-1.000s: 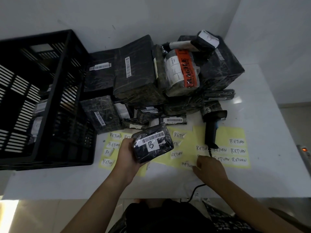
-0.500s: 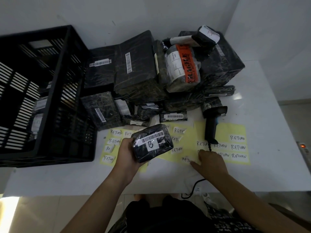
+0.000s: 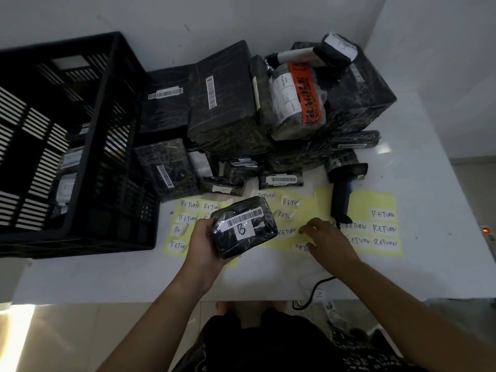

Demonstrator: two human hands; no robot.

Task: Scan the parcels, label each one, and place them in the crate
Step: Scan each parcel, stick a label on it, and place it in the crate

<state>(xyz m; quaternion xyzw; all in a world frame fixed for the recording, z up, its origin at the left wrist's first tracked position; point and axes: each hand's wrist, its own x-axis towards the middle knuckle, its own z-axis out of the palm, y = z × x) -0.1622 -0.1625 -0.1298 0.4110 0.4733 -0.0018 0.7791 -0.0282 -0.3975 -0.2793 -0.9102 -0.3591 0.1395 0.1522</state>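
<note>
Parcel marked "B", barcode above.

White table, white walls, sunlit tiled floor.

crate: left side cut by the frame edge; contents seen only through the slats, pale labels unreadable.
held parcel: underside hidden by the left hand.
sticker sheets: several RETURN stickers partly covered by the parcel and the right hand.
right fingertips: whether they touch a sticker cannot be told.
parcel pile: lower parcels buried; barcode digits too small.
scanner: head half hidden against the pile.
cable: runs under the right forearm.
</note>
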